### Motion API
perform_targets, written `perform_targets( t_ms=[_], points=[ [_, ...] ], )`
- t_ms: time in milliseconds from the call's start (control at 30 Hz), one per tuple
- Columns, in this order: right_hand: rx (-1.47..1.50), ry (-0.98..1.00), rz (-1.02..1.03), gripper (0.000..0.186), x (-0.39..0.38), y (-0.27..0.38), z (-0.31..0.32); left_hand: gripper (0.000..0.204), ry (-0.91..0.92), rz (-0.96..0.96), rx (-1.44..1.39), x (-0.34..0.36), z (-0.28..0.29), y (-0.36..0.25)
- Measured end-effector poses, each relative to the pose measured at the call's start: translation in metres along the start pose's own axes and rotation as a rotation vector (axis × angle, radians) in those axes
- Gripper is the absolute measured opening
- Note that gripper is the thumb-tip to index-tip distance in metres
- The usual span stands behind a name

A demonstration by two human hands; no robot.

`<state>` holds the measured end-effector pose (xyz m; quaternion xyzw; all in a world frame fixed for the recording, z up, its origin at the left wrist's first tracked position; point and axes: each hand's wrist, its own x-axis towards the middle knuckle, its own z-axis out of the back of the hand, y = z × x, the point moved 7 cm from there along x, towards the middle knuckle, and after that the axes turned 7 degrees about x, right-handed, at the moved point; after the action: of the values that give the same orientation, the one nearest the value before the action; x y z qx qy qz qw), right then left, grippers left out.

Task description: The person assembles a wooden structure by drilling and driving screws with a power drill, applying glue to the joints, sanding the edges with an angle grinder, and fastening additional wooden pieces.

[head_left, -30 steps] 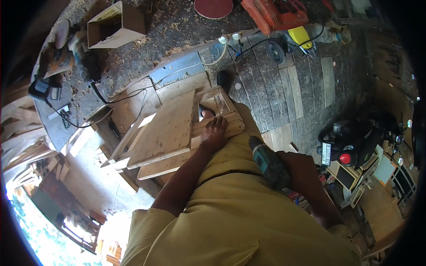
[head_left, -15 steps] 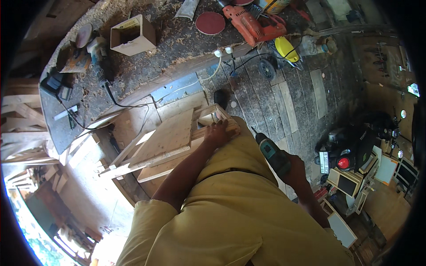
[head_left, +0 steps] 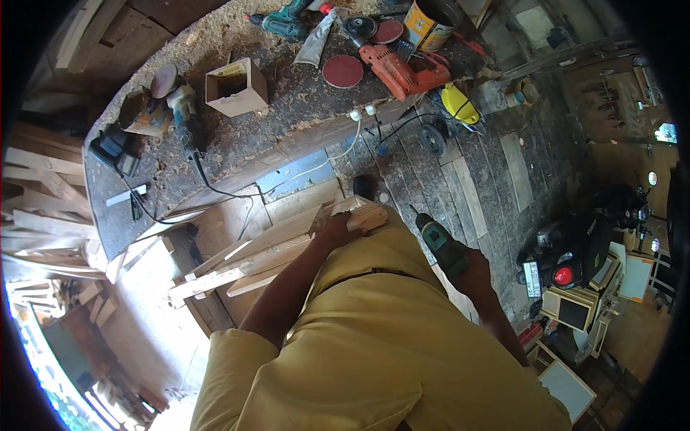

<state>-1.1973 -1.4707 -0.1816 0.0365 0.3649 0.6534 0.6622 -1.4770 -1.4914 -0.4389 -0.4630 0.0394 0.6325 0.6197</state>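
Observation:
A wooden frame (head_left: 277, 243) of pale boards slants across my left side, its near end resting against my thigh. My left hand (head_left: 335, 231) is closed over the boards near that end; the fingertips are partly hidden. To the right of my leg, my right hand (head_left: 472, 273) grips a dark green cordless drill (head_left: 440, 246) by its handle. The drill's bit points forward and left, apart from the wood.
Ahead stands a workbench (head_left: 287, 136) strewn with shavings. It bears an angle grinder (head_left: 185, 122), an open cardboard box (head_left: 241, 87), an orange power tool (head_left: 395, 72) and sanding discs. A motorcycle (head_left: 593, 251) stands at right. Cables hang from the bench's edge over the plank floor.
The wooden frame has turned so that its broad panel now shows nearly edge-on. My left hand has shifted slightly left with it. The view has tilted, showing more of the bench; the drill stays in my right hand.

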Motion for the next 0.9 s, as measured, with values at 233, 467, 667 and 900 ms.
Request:
perform_targets(
  t_ms=[233, 467, 667, 900],
  points=[
    [0.067, 0.040, -0.045, 0.047, 0.001, 0.003, -0.011, 0.087, 0.010, 0.028, 0.069, -0.005, 0.011, 0.001],
    [0.350, 0.143, -0.063, 0.058, 0.002, 0.013, -0.017, 0.082, -0.048, 0.032, 0.132, -0.013, 0.019, -0.009],
    [0.534, 0.215, 0.017, 0.049, 0.012, 0.042, -0.011, 0.076, -0.183, -0.041, 0.196, 0.000, 0.004, -0.009],
    [0.338, 0.126, 0.317, 0.036, 0.080, 0.117, 0.009, 0.070, -0.127, 0.064, 0.183, 0.014, -0.005, -0.001]
  ],
)
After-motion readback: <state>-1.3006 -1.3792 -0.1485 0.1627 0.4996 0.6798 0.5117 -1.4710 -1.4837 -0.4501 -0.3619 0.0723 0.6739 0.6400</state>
